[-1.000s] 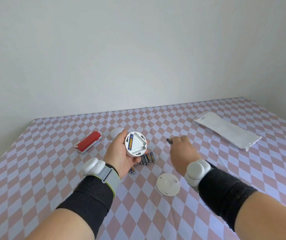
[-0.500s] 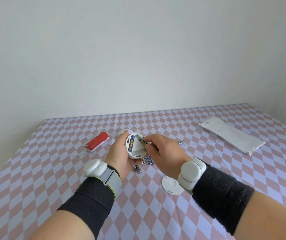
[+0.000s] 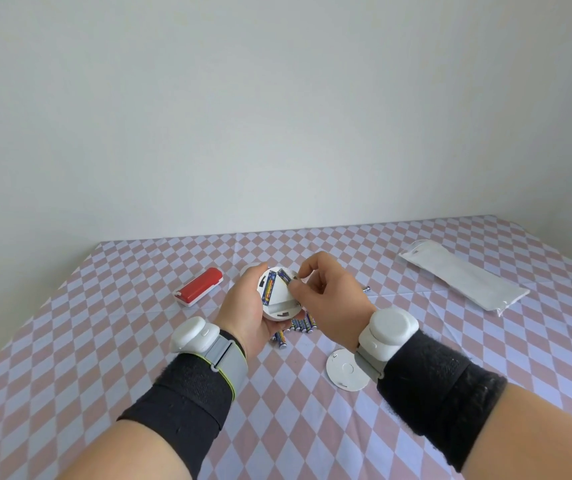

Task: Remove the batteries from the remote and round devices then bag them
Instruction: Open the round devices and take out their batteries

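While the left hand (image 3: 247, 306) is cupping the white round plastic device (image 3: 279, 296) above the table, the right hand (image 3: 329, 299) is pinching a blue battery (image 3: 283, 276) at its open back.

A second blue battery (image 3: 270, 287) is sitting in its slot, loose blue batteries (image 3: 296, 330) are lying on the pink-and-white checked tablecloth (image 3: 104, 341) just under the hands, and the white round cover (image 3: 346, 369) is lying flat by the right wrist. The red-and-white rectangular remote (image 3: 199, 286) is resting left, the clear plastic bag (image 3: 464, 279) is lying well apart near the right edge, and bare cloth is stretching between them.
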### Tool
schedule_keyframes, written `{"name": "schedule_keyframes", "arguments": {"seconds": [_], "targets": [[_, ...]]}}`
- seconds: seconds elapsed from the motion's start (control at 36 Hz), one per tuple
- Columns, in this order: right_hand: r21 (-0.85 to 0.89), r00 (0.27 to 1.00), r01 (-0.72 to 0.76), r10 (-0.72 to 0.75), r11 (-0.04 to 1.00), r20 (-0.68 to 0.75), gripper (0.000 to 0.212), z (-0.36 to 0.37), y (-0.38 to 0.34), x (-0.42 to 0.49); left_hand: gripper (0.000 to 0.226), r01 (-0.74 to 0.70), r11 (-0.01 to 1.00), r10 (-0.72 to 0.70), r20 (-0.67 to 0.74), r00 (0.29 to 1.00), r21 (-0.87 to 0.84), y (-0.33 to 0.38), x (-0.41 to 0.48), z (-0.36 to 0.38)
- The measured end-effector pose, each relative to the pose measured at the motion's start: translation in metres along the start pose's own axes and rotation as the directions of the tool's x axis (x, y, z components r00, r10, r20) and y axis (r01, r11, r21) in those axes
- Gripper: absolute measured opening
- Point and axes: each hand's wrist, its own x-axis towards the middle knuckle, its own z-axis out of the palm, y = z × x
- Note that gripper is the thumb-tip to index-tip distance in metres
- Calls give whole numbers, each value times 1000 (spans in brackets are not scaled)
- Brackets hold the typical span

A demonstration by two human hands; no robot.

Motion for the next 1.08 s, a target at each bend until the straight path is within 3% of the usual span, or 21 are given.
{"name": "schedule_keyframes", "arguments": {"seconds": [0.17, 0.31, 0.39, 0.56, 0.69, 0.83, 0.94, 1.03, 1.08], "targets": [[-94, 998, -61, 61, 994, 3, 13, 2, 4, 4, 41, 4, 1000, -4, -2, 1000, 13, -7, 6, -2], [-98, 990, -115, 106, 989, -89, 21, 1, 19, 10, 41, -2, 1000, 2, -24, 1000, -3, -9, 21, -3], [-210, 982, -156, 127, 965, -142, 18, -9, 37, 20, 42, 34, 998, -35, -8, 999, -50, -12, 34, -8], [-621, 972, -233, 208, 749, -113, 48, -37, 95, 41, 45, 45, 995, -45, 11, 999, -94, -21, 57, -17], [-778, 944, -246, 325, 578, -57, 64, -53, 117, 54, 44, 61, 994, -60, 14, 998, -91, -25, 71, -15], [-860, 955, -169, 295, 482, -23, 54, -57, 129, 61, 47, 88, 993, -85, 34, 996, -81, -26, 81, -13], [-900, 973, -146, 224, 410, -55, 28, -53, 134, 63, 47, 94, 992, -91, 43, 995, -79, -27, 84, -12], [-889, 974, -153, 216, 431, -63, 21, -48, 133, 62, 47, 89, 993, -86, 37, 996, -84, -28, 84, -13], [-845, 976, -159, 213, 511, -54, 19, -45, 130, 59, 47, 85, 992, -83, 25, 996, -91, -30, 83, -14]]}}
